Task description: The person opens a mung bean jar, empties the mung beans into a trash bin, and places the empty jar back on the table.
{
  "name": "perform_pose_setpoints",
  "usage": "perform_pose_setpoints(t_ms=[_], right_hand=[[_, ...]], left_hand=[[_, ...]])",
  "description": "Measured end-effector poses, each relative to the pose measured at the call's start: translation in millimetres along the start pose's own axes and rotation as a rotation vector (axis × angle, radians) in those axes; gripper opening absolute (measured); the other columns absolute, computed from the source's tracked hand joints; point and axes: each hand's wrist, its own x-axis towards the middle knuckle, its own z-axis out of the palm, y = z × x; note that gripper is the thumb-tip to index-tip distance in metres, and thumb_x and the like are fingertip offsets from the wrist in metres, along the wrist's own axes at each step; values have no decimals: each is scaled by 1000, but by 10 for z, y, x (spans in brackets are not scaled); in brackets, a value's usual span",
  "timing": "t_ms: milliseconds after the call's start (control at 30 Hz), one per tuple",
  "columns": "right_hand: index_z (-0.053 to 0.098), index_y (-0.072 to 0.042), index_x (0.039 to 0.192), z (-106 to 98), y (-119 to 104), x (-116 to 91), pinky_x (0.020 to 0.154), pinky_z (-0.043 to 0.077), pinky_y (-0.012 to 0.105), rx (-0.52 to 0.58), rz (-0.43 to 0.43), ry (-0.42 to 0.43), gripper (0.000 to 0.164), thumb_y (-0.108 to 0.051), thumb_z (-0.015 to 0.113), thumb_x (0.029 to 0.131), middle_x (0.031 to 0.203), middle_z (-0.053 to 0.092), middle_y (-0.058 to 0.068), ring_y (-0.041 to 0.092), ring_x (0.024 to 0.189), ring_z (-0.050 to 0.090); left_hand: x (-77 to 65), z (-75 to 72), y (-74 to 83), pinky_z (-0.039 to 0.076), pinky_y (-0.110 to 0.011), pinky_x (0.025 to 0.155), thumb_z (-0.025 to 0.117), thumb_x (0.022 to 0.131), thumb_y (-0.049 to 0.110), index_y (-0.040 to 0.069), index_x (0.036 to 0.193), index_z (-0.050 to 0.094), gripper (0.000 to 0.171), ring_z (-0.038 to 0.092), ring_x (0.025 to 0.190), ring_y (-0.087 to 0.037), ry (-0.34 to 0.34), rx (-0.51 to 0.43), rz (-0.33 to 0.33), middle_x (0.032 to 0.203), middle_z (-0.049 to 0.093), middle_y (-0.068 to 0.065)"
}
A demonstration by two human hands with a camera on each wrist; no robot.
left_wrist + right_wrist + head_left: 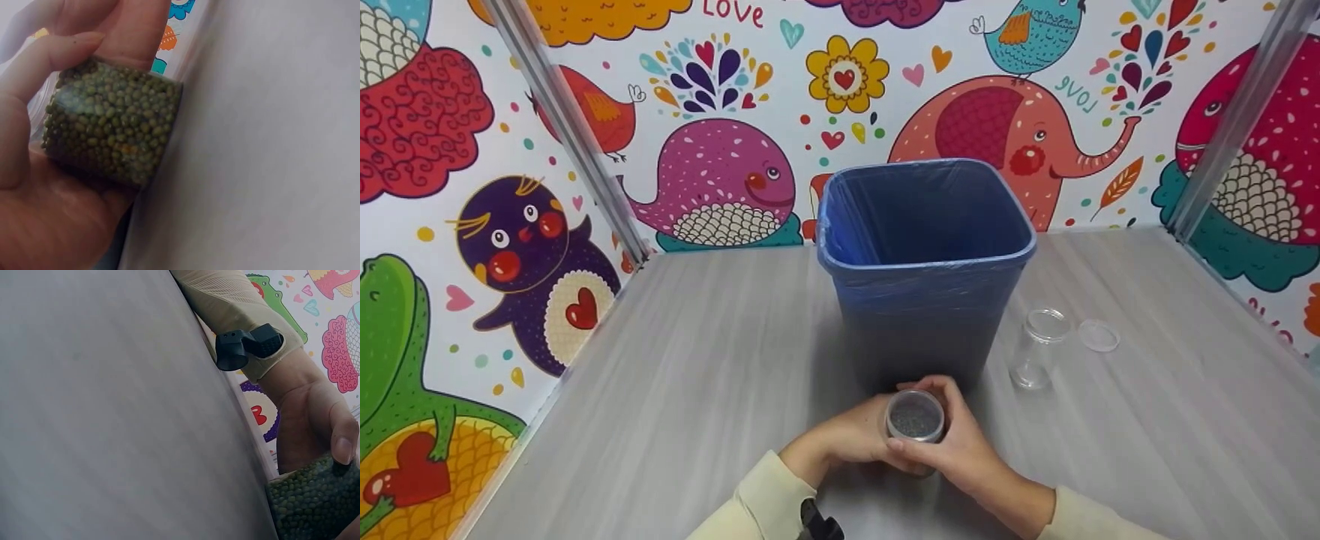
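Note:
A clear round jar of green mung beans (915,417) is between both hands, in front of a blue bin. In the head view my left hand (851,433) grips its left side and my right hand (969,448) curls round its right side, thumb across the near side. Beans show through the jar's round top. The left wrist view has the jar of mung beans (112,121) tilted, its base close to the table. At the lower right of the right wrist view, the left hand (315,419) has its thumb on the jar of mung beans (312,503).
The blue bin (930,300), with a clear liner over its rim, stands just beyond the hands. Right of it are a clear empty jar (1037,352) and a clear round lid (1099,335) on the grey table (720,360). Cartoon-printed panels (607,52) wall the back and sides.

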Motion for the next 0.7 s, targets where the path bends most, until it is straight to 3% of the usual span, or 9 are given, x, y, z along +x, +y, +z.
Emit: perform_pose_setpoints(t_ms=[433, 700], right_hand=[[48, 4, 124, -18, 9, 3, 107, 41, 21, -12, -28, -14, 66, 1, 93, 76, 139, 63, 19, 12, 125, 61], [51, 2, 130, -48, -10, 0, 110, 42, 25, -9, 1, -60, 63, -3, 90, 80, 144, 59, 17, 16, 130, 58]], left_hand=[[-7, -3, -6, 48, -25, 105, 91, 78, 4, 19, 135, 66, 64, 65, 111, -5, -6, -22, -2, 121, 71, 14], [-2, 9, 0, 49, -25, 103, 92, 77, 6, 20, 132, 67, 62, 66, 109, -6, -6, -6, 20, 118, 72, 13]])
